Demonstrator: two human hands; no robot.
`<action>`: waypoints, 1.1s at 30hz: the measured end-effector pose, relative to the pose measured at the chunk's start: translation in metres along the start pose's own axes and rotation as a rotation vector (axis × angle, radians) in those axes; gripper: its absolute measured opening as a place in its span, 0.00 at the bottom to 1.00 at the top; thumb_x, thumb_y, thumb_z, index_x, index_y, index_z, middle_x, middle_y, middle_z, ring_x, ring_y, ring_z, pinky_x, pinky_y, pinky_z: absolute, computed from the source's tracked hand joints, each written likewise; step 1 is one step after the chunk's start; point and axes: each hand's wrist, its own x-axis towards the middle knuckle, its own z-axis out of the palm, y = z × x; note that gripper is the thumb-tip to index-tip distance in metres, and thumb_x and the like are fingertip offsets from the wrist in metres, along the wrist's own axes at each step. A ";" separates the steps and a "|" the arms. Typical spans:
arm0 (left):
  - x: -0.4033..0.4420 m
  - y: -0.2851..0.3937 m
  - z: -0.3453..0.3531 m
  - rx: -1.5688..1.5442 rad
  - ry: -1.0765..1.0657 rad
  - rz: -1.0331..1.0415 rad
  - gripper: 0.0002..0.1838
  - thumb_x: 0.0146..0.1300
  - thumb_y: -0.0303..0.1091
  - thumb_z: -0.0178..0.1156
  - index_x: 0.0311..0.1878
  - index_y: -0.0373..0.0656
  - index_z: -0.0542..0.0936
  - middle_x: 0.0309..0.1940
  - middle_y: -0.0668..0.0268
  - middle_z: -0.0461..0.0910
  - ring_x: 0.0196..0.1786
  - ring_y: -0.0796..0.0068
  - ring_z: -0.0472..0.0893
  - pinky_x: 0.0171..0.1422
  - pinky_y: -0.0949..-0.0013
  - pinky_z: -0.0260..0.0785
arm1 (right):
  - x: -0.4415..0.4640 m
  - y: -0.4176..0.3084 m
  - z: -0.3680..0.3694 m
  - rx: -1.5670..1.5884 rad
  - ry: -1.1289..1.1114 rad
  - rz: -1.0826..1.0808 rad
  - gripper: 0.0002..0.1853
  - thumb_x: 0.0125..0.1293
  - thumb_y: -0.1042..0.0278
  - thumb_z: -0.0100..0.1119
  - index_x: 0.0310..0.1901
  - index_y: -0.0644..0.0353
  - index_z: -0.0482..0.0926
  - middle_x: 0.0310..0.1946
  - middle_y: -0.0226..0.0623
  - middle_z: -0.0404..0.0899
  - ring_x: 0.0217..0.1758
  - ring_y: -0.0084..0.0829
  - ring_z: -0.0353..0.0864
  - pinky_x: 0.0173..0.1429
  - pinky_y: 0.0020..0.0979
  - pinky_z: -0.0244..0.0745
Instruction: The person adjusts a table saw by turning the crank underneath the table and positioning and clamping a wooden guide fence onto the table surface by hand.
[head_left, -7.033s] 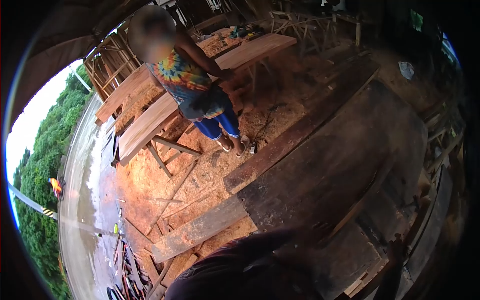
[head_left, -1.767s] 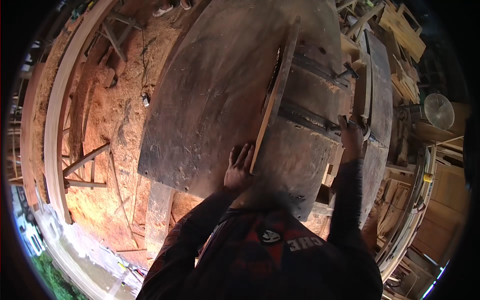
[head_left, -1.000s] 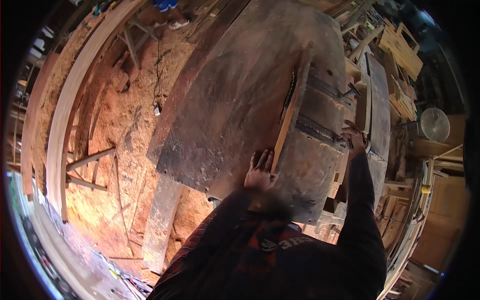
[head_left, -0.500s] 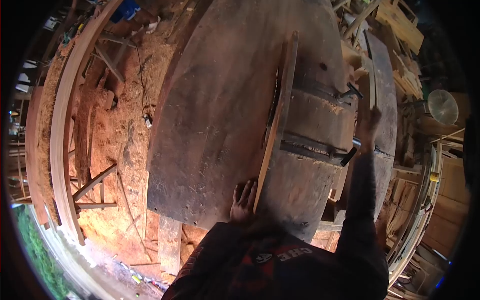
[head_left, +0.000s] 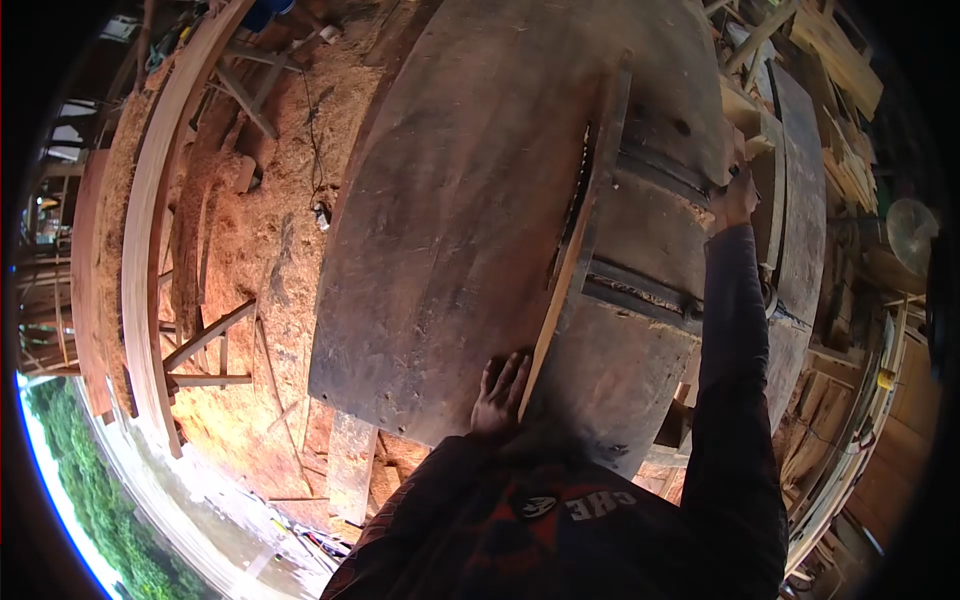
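A large dark wooden tabletop (head_left: 430, 220) lies below me, with a narrow upright board (head_left: 580, 260) running along it. My left hand (head_left: 497, 395) rests on the tabletop against the near end of that board, its fingers apart. On the right, my right hand (head_left: 735, 200) is closed around the clamp handle at the outer end of the upper slot (head_left: 665, 175). Much of that handle is hidden by the fingers. Nearer to me, a lower slot (head_left: 640, 290) with a dark metal bar crosses the surface, and my right forearm covers its outer end.
Long planks (head_left: 150, 230) lie on trestles at the left, above a sawdust-covered floor (head_left: 285, 250). Part of a person in blue shorts (head_left: 262, 12) shows at the top left. Stacked wood and a round fan (head_left: 912, 235) stand at the right.
My right hand has moved from the lower clamp, away from me, to the upper clamp handle and closed on it. My left hand has stayed by the board's near end. The view has shifted slightly.
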 end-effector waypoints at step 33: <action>0.041 -0.097 -0.080 -1.596 -0.189 -0.152 0.35 0.76 0.54 0.43 0.75 0.37 0.59 0.76 0.51 0.59 0.77 0.52 0.60 0.82 0.51 0.46 | -0.166 0.017 -0.214 -1.152 -0.167 -0.881 0.31 0.62 0.49 0.67 0.54 0.69 0.72 0.42 0.49 0.79 0.42 0.42 0.81 0.46 0.39 0.76</action>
